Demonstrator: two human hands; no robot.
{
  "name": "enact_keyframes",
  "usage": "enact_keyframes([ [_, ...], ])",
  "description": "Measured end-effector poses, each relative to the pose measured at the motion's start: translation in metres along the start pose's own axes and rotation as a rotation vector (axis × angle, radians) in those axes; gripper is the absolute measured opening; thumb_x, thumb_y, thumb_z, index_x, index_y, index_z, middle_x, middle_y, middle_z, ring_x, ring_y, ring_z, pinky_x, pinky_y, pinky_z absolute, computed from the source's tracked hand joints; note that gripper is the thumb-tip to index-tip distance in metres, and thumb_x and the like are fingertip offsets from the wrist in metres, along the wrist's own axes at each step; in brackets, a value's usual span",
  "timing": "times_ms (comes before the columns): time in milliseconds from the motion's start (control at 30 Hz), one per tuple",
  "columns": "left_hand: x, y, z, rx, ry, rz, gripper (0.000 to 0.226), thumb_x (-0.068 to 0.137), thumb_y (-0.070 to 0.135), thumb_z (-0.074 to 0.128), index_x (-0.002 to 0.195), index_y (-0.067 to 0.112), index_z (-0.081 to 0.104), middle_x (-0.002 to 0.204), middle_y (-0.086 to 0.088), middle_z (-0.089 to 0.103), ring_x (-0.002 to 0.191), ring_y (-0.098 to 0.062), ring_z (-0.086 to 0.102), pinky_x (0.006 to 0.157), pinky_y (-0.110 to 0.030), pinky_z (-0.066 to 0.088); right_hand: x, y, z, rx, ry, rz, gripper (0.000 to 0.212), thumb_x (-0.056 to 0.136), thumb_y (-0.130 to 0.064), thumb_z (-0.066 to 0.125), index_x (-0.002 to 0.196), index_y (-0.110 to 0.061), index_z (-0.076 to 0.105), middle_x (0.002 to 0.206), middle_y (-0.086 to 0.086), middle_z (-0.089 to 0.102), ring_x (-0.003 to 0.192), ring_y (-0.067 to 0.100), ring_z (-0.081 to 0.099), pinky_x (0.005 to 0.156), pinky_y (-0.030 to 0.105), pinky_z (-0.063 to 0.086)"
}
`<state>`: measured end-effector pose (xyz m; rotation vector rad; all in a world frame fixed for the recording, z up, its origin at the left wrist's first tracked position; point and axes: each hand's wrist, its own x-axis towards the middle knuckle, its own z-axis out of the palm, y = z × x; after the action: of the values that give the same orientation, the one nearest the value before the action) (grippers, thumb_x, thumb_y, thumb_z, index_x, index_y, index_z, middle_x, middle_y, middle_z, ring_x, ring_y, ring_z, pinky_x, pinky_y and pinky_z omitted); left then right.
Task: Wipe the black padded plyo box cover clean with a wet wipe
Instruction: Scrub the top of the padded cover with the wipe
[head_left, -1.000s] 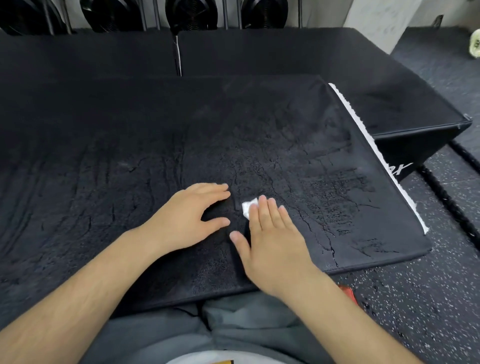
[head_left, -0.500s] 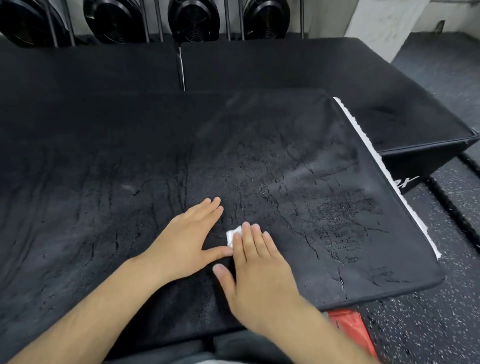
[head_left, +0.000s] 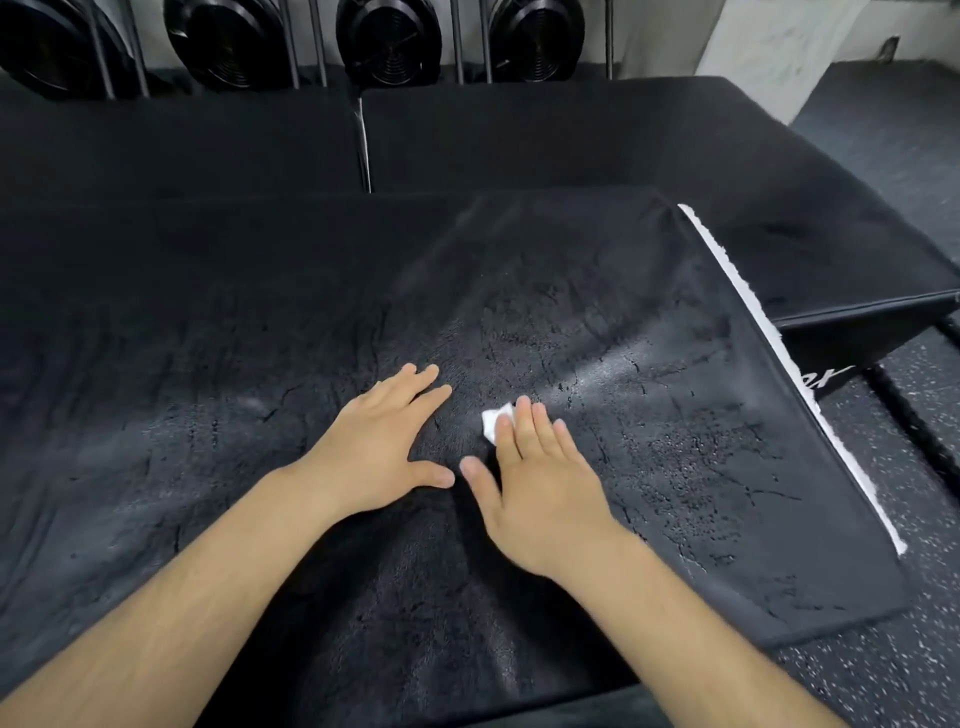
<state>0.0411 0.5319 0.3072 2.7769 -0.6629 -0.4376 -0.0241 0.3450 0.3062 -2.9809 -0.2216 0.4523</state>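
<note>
Here the right hand (head_left: 540, 478) lies flat, pressing the wipe (head_left: 496, 423) under straight fingers; the cover (head_left: 675, 415) runs left–right, unwiped area left — beyond the flat, empty left hand (head_left: 379, 447).

Gym, speckled rubber floor (head_left: 883, 670), weight plates on rack (head_left: 389, 41), padded plyo boxes (head_left: 597, 135)

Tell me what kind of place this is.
Most likely a gym. What look like black weight plates stand racked at the back, padded plyo boxes sit behind the black padded cover, and the floor is speckled rubber.
</note>
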Motion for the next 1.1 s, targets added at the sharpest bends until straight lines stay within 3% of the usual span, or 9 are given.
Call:
enact_keyframes([
  [67,0.000,-0.001,0.001,-0.005,-0.015,-0.001,0.099,0.085,0.067,0.060,0.159,0.032,0.004,0.164,0.016,-0.014,0.150,-0.006,-0.018,0.121,-0.032,-0.002,0.008,-0.003,0.001,0.003,0.057,0.031,0.095,0.086,-0.060,-0.019,0.158,-0.002,0.000,0.166,0.018,-0.013,0.154,0.029,-0.013,0.126,0.043,-0.005],
  [200,0.000,-0.004,0.004,-0.004,-0.017,0.004,0.100,0.084,0.073,0.053,0.159,0.034,0.000,0.163,0.017,-0.018,0.149,-0.004,-0.021,0.116,-0.026,-0.009,-0.003,-0.021,0.024,0.030,0.213,0.105,0.079,0.095,-0.051,0.028,0.138,0.011,0.049,0.152,0.025,0.042,0.142,0.037,0.042,0.113,0.047,0.038],
  [300,0.000,-0.004,0.004,-0.005,-0.015,-0.002,0.098,0.086,0.070,0.055,0.159,0.035,0.000,0.163,0.018,-0.019,0.148,-0.004,-0.022,0.114,-0.024,-0.009,-0.010,-0.027,0.029,0.112,0.131,0.111,0.080,0.095,-0.053,0.029,0.131,0.014,0.056,0.141,0.028,0.053,0.130,0.040,0.055,0.101,0.048,0.052],
  [467,0.004,-0.002,0.001,0.001,-0.041,-0.026,0.099,0.085,0.067,0.060,0.159,0.036,0.001,0.163,0.018,-0.017,0.149,-0.005,-0.021,0.120,-0.033,0.000,0.024,-0.007,0.000,0.036,0.043,0.100,0.101,0.077,-0.056,-0.026,0.158,-0.001,-0.003,0.166,0.018,-0.009,0.155,0.028,-0.005,0.126,0.041,-0.001],
  [633,0.003,-0.001,0.000,0.031,-0.067,-0.032,0.102,0.078,0.082,0.043,0.158,0.037,-0.001,0.162,0.019,-0.019,0.149,-0.005,-0.020,0.120,-0.034,0.004,0.010,-0.016,0.025,0.071,0.062,0.050,0.079,0.098,-0.053,0.023,0.137,0.010,0.052,0.145,0.028,0.048,0.135,0.039,0.050,0.110,0.050,0.044],
  [767,0.007,0.000,0.001,0.019,-0.077,-0.044,0.100,0.082,0.074,0.055,0.158,0.037,0.001,0.162,0.019,-0.018,0.149,-0.005,-0.020,0.120,-0.035,0.004,0.036,0.000,-0.001,0.015,0.003,0.011,0.090,0.091,-0.059,-0.013,0.158,-0.001,0.002,0.166,0.018,-0.006,0.155,0.029,-0.002,0.126,0.042,0.005],
  [833,0.007,-0.001,-0.004,0.027,-0.100,-0.031,0.100,0.083,0.069,0.060,0.159,0.036,0.004,0.164,0.018,-0.014,0.150,-0.006,-0.016,0.121,-0.036,0.005,0.051,0.004,-0.011,-0.029,-0.003,0.037,0.079,0.099,-0.058,-0.006,0.156,-0.004,-0.013,0.164,0.015,-0.021,0.153,0.027,-0.017,0.126,0.042,-0.004],
  [967,0.021,-0.013,-0.037,0.132,-0.040,-0.021,0.105,0.072,0.079,0.063,0.157,0.034,0.019,0.164,0.014,0.006,0.150,-0.009,0.000,0.121,-0.033,0.009,0.025,-0.020,0.003,-0.027,-0.034,-0.079,0.086,0.091,-0.061,-0.014,0.154,-0.003,-0.018,0.163,0.016,-0.024,0.152,0.029,-0.021,0.125,0.042,-0.008],
  [1100,0.044,-0.025,-0.042,0.194,-0.093,-0.069,0.122,0.070,0.081,0.062,0.159,0.029,-0.002,0.165,0.007,-0.019,0.151,-0.014,-0.021,0.123,-0.035,-0.005,0.050,-0.001,-0.005,-0.027,-0.001,-0.067,0.083,0.095,-0.060,-0.010,0.158,-0.008,-0.012,0.165,0.010,-0.019,0.153,0.023,-0.017,0.125,0.039,-0.008],
])
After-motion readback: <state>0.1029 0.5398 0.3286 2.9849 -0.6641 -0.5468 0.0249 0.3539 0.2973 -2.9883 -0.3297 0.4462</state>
